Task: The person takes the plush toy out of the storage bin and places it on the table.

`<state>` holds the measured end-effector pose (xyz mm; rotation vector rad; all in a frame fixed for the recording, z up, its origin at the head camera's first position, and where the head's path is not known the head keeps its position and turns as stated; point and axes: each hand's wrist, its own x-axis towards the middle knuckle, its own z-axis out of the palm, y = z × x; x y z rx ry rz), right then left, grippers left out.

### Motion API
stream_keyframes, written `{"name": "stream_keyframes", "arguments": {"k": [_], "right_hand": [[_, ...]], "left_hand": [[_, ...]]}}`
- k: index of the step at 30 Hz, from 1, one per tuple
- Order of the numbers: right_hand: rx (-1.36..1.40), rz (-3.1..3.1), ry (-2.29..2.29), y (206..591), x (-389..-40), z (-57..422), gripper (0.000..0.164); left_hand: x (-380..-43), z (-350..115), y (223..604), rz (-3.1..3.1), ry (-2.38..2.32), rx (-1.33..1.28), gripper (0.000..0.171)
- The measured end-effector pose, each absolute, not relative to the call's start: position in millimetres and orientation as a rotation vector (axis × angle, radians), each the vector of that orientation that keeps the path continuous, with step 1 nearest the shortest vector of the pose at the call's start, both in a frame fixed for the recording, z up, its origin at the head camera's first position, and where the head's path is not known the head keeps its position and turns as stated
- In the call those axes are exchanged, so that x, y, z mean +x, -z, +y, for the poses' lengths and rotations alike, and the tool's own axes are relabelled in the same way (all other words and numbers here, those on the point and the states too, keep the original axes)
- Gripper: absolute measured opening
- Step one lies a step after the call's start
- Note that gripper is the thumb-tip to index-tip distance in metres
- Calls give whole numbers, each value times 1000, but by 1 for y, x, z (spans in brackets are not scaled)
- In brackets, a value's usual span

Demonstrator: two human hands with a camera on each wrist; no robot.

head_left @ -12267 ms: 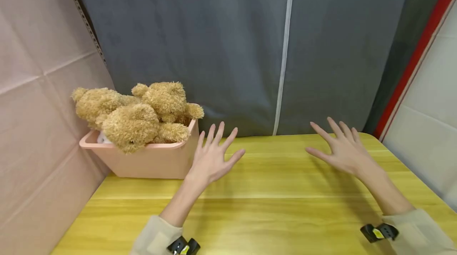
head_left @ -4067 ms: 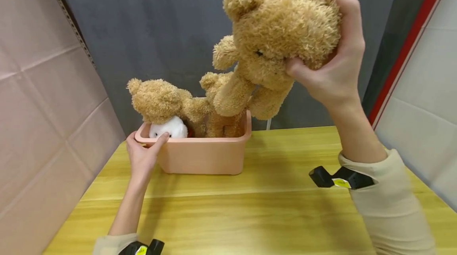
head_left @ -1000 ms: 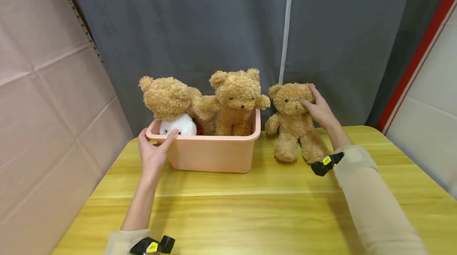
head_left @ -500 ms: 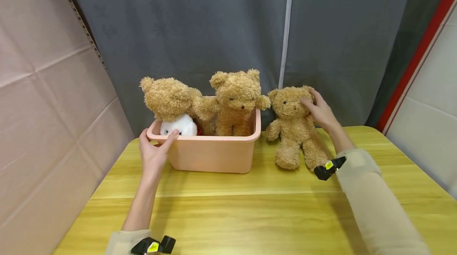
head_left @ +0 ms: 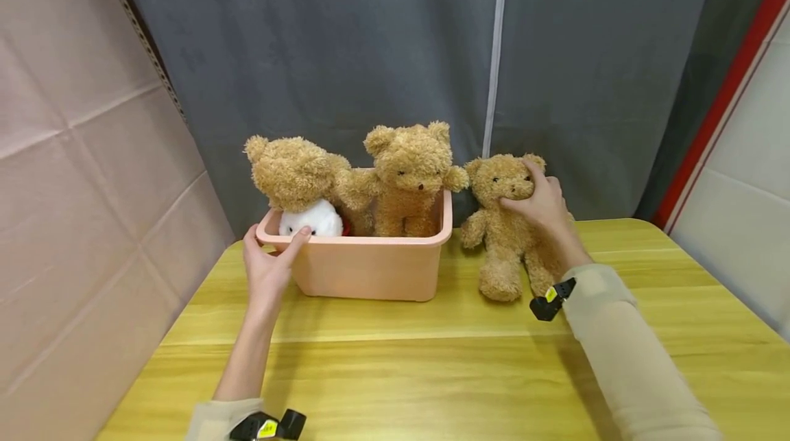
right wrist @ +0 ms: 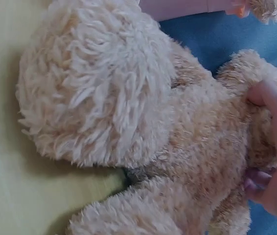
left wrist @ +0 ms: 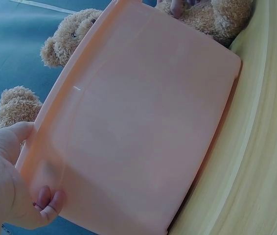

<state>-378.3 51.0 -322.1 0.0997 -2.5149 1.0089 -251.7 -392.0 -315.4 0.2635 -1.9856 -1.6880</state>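
Observation:
My left hand (head_left: 267, 269) grips the left front corner of a pink plastic bin (head_left: 367, 273), thumb over the rim. Inside the bin, one tan teddy bear (head_left: 412, 160) stands upright at the right. Another teddy bear (head_left: 290, 173) lies slumped at the left with its face hidden, above a white plush toy (head_left: 319, 217). Right of the bin, a third teddy bear (head_left: 503, 239) sits on the table, leaning back near the curtain. My right hand (head_left: 546, 211) holds it around the cheek and neck. In the right wrist view its legs (right wrist: 99, 88) point toward the camera.
The yellow wood-grain table (head_left: 395, 372) extends in front of the bin. A grey curtain (head_left: 345, 50) hangs behind it. A pink cloth wall (head_left: 80, 187) stands at the left, and a white wall (head_left: 740, 208) with a red strip at the right.
Since the earliest frame the bin has moved right, and one teddy bear has gone from it onto the table. Just now my right hand slid down from its head's side to cheek and neck.

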Motion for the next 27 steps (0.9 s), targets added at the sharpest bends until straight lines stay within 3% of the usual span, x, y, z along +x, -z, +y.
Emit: {"name": "stream_keyframes", "arguments": {"k": [7, 22, 27], "right_hand": [[11, -2403, -1040, 331, -380, 43, 87], [55, -2560, -1192, 318, -375, 41, 101], [94, -2542, -1192, 307, -366, 40, 98]], "left_hand": [[-253, -389, 319, -1988, 1704, 263, 97], [-254, -392, 314, -1968, 1699, 252, 96], [-253, -392, 316, -1954, 1703, 237, 95]]}}
